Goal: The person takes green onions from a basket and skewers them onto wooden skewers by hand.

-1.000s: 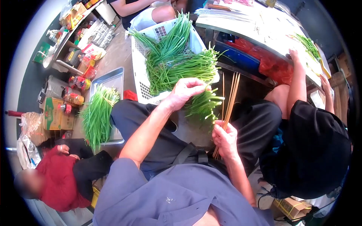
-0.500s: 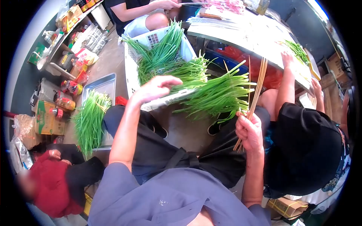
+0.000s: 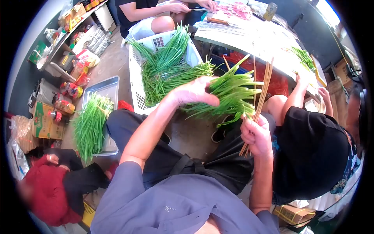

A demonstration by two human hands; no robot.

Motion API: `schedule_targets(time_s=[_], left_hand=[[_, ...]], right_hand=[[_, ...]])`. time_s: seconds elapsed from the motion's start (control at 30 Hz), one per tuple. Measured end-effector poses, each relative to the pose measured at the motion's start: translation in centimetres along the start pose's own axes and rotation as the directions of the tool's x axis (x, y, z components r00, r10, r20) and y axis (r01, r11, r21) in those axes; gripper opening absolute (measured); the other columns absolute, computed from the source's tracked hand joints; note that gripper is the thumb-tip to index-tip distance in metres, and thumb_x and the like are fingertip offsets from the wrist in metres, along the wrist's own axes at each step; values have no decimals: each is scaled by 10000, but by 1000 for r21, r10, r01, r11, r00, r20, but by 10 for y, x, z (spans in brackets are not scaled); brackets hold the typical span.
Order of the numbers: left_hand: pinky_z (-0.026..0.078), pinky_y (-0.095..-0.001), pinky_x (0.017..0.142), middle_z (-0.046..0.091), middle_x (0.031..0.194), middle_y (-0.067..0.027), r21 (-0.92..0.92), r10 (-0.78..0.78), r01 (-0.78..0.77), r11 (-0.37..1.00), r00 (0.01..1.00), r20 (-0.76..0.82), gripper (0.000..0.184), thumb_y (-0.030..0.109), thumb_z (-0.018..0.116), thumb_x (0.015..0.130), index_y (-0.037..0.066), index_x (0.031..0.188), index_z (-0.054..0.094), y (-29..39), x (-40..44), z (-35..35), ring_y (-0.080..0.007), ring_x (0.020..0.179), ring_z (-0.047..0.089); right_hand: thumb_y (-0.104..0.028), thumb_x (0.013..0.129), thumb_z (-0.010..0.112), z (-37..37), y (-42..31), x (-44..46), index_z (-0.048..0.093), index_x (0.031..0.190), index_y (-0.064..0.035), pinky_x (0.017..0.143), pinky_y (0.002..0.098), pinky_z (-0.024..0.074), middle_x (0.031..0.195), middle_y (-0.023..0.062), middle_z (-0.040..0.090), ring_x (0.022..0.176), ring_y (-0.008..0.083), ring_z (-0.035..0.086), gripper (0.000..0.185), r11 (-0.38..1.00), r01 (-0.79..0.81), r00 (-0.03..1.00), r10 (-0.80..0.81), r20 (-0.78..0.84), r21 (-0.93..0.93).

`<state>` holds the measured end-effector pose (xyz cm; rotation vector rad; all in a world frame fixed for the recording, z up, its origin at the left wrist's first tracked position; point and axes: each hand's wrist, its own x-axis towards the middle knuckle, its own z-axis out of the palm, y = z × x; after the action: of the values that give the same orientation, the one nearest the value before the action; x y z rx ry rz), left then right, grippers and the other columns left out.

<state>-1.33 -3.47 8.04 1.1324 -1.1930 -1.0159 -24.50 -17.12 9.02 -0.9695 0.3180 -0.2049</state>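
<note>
My right hand (image 3: 256, 133) is closed around several long bamboo skewers (image 3: 264, 93), which stick up and also out below the fist. A spread bunch of green chives (image 3: 230, 89), its pale cut ends toward the right, hangs on skewers just above that hand. A pale stem end shows at the right fingertips. My left hand (image 3: 194, 93) is at the left side of this bunch, thumb and fingers apart; whether it touches the leaves is hard to tell. Behind it, a white plastic basket (image 3: 134, 74) holds loose chives (image 3: 167, 78).
At left, a metal tray (image 3: 111, 84) carries a pile of chives (image 3: 92, 124). A white table (image 3: 249, 43) bears skewers, a knife (image 3: 217, 21) and meat (image 3: 235, 9). Co-workers sit at the right, behind the basket and at lower left. Bottles (image 3: 64, 103) line the left wall.
My left hand has moved right, from over the basket's near rim to the skewered chive bunch. My right hand keeps its hold, shifted slightly left and down.
</note>
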Motion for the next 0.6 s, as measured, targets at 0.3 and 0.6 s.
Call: schedule_targets(time_s=[0.3, 0.6], left_hand=[[483, -251, 780, 682, 897, -25, 232, -66, 217, 948, 848, -526, 149, 85, 659, 815, 18, 945, 681, -56, -41, -90, -81, 841, 599], [480, -267, 669, 666, 783, -56, 605, 56, 236, 760, 905, -423, 125, 93, 643, 762, 11, 849, 681, -115, -9, -81, -112, 738, 613]], right_hand=[[-78, 901, 588, -20, 37, -10, 595, 1009, -5, 372, 172, 229, 631, 34, 540, 413, 33, 341, 131, 988, -156, 978, 154, -141, -4], [-87, 901, 621, -17, 82, -19, 615, 1049, -13, 395, 157, 267, 664, 44, 567, 442, 23, 374, 165, 988, -149, 960, 135, -247, -39]])
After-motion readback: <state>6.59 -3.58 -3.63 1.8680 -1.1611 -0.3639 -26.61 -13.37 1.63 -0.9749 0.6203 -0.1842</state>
